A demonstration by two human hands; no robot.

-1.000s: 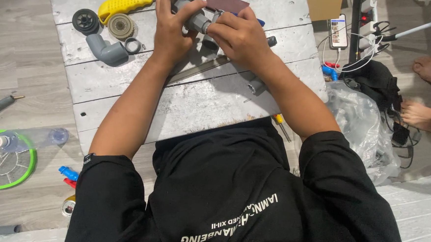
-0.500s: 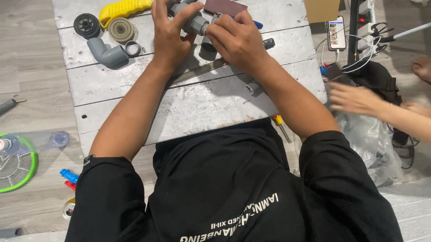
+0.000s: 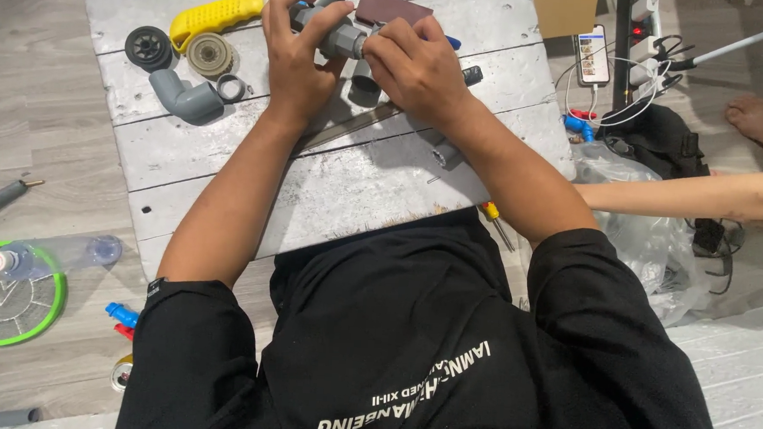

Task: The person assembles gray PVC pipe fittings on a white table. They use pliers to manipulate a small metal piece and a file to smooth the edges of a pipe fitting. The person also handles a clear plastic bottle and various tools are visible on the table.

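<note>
Gripping a grey pipe fitting [image 3: 343,37] with both hands over the far end of the whitewashed plank table [image 3: 331,186]; my left hand [image 3: 299,49] is wrapped around its left side, my right hand [image 3: 411,64] closed over the right side and a dark red-brown block [image 3: 392,8] just behind. Looks like assembly partway through: a pipe stub sits in the fitting's top and another hangs below, so some joints read as made. Left loose on the table: a grey elbow [image 3: 187,100], a black ring [image 3: 230,86], a black wheel [image 3: 148,47], a tan disc [image 3: 209,55], a yellow handle [image 3: 218,13]. Can't tell whether those belong to it. Another person's arm [image 3: 687,191] reaches in at right, apart from mine.
</note>
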